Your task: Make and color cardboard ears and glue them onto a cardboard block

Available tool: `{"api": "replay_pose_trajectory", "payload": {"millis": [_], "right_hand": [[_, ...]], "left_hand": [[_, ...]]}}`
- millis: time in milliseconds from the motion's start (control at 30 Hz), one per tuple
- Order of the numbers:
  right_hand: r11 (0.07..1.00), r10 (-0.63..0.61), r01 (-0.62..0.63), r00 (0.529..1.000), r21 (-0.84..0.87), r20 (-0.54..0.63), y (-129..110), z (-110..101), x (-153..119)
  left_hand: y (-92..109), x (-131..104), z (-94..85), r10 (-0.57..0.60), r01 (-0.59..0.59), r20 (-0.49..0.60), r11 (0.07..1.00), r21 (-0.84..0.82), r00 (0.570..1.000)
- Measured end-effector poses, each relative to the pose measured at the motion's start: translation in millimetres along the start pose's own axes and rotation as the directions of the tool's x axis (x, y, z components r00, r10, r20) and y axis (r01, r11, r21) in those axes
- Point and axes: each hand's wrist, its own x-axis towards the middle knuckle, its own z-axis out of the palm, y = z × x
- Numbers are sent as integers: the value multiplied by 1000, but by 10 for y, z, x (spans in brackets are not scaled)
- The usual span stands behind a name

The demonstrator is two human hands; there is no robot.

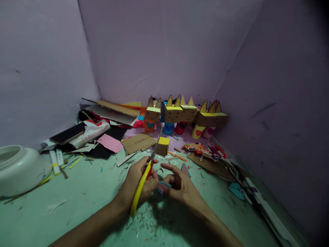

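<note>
My left hand (141, 183) is closed round yellow-handled scissors (140, 190), whose blades point up and away. Between the fingers of my right hand (181, 185) is a small pink piece with blue edges (163, 187), close to my left fingertips. Another pink and blue piece (185, 169) lies just beyond my right hand. Past the scissor tips sits a small cardboard box with a yellow top (162, 145). Behind it stands a row of cardboard-headed figures (172, 114) with pointed ears and coloured bodies bearing hearts.
At the far left is a white pot (24, 171). Cardboard sheets (118, 111), a black phone-like slab (67, 133) and pink paper (110, 143) pile up at the back left. Patterned scraps (202, 150), markers and a blue piece (236, 190) lie on the right by the wall.
</note>
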Motion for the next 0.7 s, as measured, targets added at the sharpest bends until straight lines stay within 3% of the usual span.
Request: {"api": "replay_pose_trajectory", "payload": {"millis": [233,433,600,700], "right_hand": [[994,-95,99,992,42,-88,-113,-31,6],[992,-74,90,984,92,-162,-98,-23,10],[972,-164,205,945,118,-284,-82,-99,37],[946,-210,282,909,161,-359,-80,-138,51]], "left_hand": [[-15,12,35,-46,46,30,999,22,998],[-58,6,80,-16,15,58,1000,20,998],[-4,-33,91,-31,39,-47,981,191,998],[-4,-75,63,55,-49,-6,931,361,998]]}}
